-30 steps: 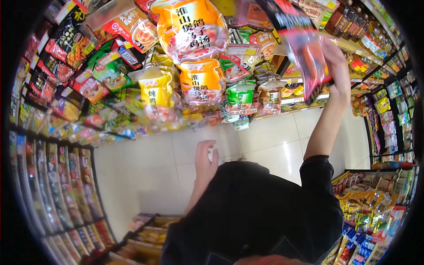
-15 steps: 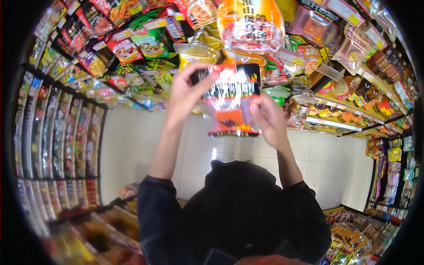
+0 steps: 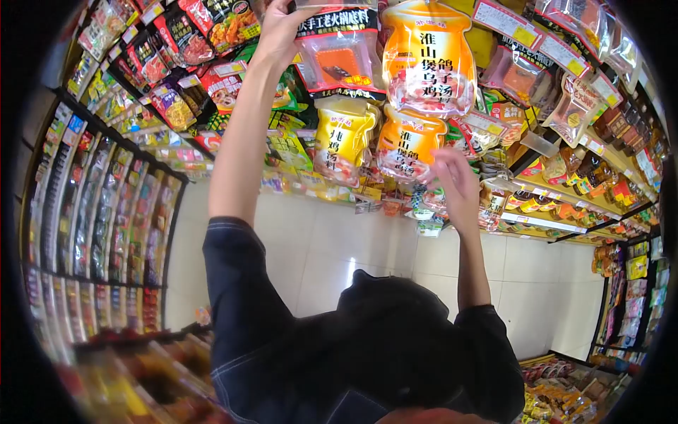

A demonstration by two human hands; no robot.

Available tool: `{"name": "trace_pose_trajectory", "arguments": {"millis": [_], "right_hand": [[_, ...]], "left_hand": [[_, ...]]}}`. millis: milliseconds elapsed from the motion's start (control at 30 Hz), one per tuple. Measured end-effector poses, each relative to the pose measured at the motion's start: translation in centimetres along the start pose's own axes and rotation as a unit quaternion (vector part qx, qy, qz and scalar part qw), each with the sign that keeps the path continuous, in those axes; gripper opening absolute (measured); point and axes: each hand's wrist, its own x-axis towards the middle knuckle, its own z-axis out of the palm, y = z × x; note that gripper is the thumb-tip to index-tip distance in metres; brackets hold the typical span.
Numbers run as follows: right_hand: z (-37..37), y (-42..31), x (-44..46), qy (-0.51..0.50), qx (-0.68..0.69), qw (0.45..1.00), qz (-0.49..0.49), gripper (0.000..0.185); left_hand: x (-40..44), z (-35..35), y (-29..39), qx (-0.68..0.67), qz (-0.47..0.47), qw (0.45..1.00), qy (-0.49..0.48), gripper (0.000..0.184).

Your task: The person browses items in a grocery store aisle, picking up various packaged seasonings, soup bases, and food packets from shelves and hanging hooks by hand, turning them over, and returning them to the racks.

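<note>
My left hand (image 3: 280,34) is raised at the top of the view, its fingers closed on the upper left edge of a hotpot base packet (image 3: 339,58). The packet is black and clear, with a reddish-orange block showing inside, and hangs upright in front of the shelf. To its right is a large orange and white soup seasoning pouch (image 3: 428,56). Below them stand a yellow pouch (image 3: 345,141) and a smaller orange pouch (image 3: 409,147). Beside that smaller pouch, my right hand (image 3: 455,182) is held with fingers apart and nothing in it.
Shelves of packaged food curve across the top, with price labels (image 3: 507,25) along their edges. Bottles (image 3: 586,185) line the right-hand shelf. Another rack (image 3: 99,212) stands at left, and bins of packets (image 3: 565,392) lie at lower right. Pale floor tiles (image 3: 311,240) lie between.
My left hand has carried the hotpot base packet up and away toward the shelf. My right hand has let go of it and moved slightly right and down.
</note>
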Motion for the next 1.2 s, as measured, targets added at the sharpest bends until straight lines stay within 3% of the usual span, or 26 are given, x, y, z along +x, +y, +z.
{"name": "trace_pose_trajectory", "arguments": {"millis": [67,167,200,267,333,467,967,1067,1167,1200], "right_hand": [[-1.7,1.4,-2.6,0.018,-0.011,0.999,0.024,0.021],[-3.6,2.5,-5.9,0.045,0.005,0.996,0.072,0.019],[-4.0,2.8,-6.8,0.059,0.017,0.995,0.082,0.019],[-4.6,3.7,-8.7,0.094,0.036,0.99,0.095,0.019],[-5.0,4.8,-10.7,0.135,0.049,0.984,0.108,0.019],[-5.3,6.4,-13.5,0.182,0.083,0.967,0.157,0.021],[-6.9,7.3,-15.5,0.22,0.094,0.952,0.19,0.021],[-7.2,7.5,-15.8,0.223,0.088,0.953,0.185,0.021],[-7.6,7.6,-16.0,0.222,0.084,0.953,0.19,0.02],[-7.7,7.6,-16.1,0.218,0.081,0.954,0.188,0.019]], "left_hand": [[0.5,1.2,1.2,-0.081,-0.004,0.997,0.001,0.036],[2.1,1.0,0.8,0.09,0.009,0.996,-0.005,0.036],[2.0,1.5,0.4,0.036,0.123,0.991,0.022,0.03],[1.0,1.7,1.1,0.125,0.049,0.987,0.085,0.029],[1.0,0.4,1.0,0.273,0.123,0.951,0.072,0.022],[-0.9,2.5,2.5,0.255,0.196,0.947,0.012,0.018],[-0.7,2.8,1.7,0.254,0.168,0.951,0.048,0.022],[-0.3,2.8,1.2,0.3,0.22,0.927,0.044,0.026],[0.6,2.5,-0.9,0.344,0.179,0.917,0.086,0.027],[1.6,1.9,-1.9,0.408,0.289,0.862,0.086,0.023]]}}
